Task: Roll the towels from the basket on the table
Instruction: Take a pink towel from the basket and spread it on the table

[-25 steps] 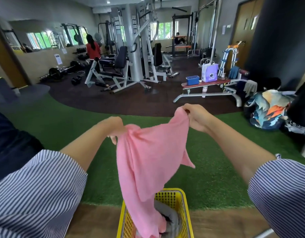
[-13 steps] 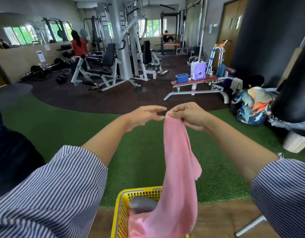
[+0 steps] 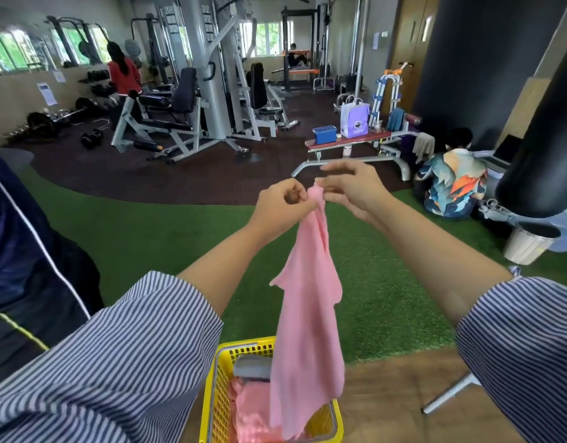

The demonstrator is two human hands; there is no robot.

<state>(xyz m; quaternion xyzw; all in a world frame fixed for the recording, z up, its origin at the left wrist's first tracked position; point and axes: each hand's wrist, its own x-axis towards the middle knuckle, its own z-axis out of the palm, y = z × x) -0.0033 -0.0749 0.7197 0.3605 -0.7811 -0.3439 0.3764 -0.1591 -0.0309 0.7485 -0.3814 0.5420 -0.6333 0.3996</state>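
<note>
While both hands meet high above the basket [image 3: 223, 399], the towel [image 3: 307, 314] hangs from them in one long pink strip, its lower end dangling just over the basket's right half. The left hand [image 3: 283, 204] pinches the top corner between curled fingers and thumb; the right hand [image 3: 349, 187] pinches the same bunched top from the other side, its upper fingers lifted loosely. Holding it up this way looks meant to let the cloth drop straight and clear of the pile, so that the edges can be found before it is laid down. Inside the basket lie a grey towel [image 3: 251, 367] toward the far end and more pink cloth [image 3: 250, 410] nearer. Right of the basket runs the brown table [image 3: 394, 398], bare enough, I judge, for rolling.
</note>
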